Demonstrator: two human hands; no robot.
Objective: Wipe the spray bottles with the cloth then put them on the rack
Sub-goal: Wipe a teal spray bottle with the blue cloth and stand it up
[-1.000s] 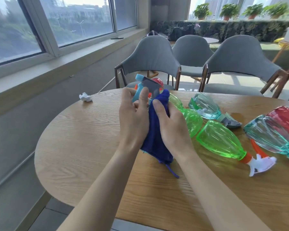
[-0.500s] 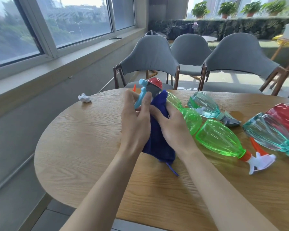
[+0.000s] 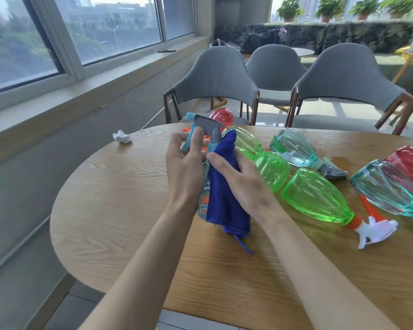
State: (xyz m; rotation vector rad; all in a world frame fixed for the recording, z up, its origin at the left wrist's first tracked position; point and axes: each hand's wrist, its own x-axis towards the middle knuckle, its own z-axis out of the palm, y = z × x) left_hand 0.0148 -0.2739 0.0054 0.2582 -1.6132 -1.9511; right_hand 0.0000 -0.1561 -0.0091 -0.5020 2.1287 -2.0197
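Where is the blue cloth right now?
Head view, centre: the blue cloth wraps the upright spray bottle, held against it by the right hand, with the left hand gripping the bottle's trigger end beside it.

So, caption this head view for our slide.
Left hand holds a spray bottle; right hand wipes it with a blue cloth.

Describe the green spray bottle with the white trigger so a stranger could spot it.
Start at the round wooden table and look right of the dark blue cloth. The clear green plastic spray bottle lies on its side, the green one nearest the table's front edge. Unlike its neighbours, it shows an orange collar and a white trigger head.
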